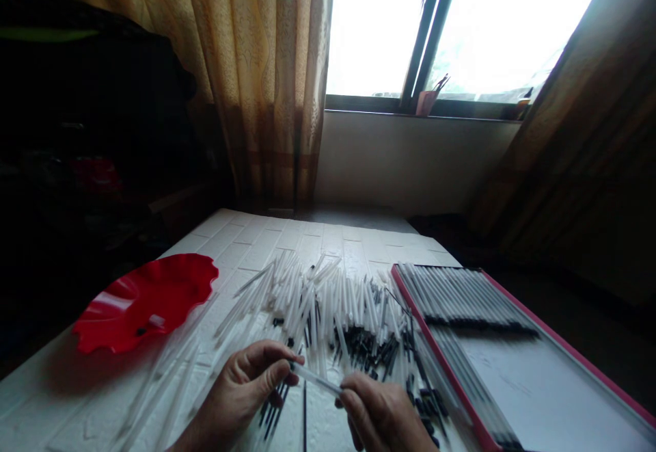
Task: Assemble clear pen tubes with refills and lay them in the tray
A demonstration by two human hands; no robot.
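Currently your left hand (pixel 246 387) and right hand (pixel 382 412), both closed, pinch opposite ends of a slim translucent plastic tube (pixel 318 379) above the white brick-patterned table (pixel 328 233); faint marks (pixel 505 373), too indistinct to read, show on the red-rimmed white tray (pixel 574 407).

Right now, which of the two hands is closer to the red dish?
Left. The left hand is right of the red dish and nearer the camera, not touching it; the right hand is farther right, at the other end of the clear tube both hold.
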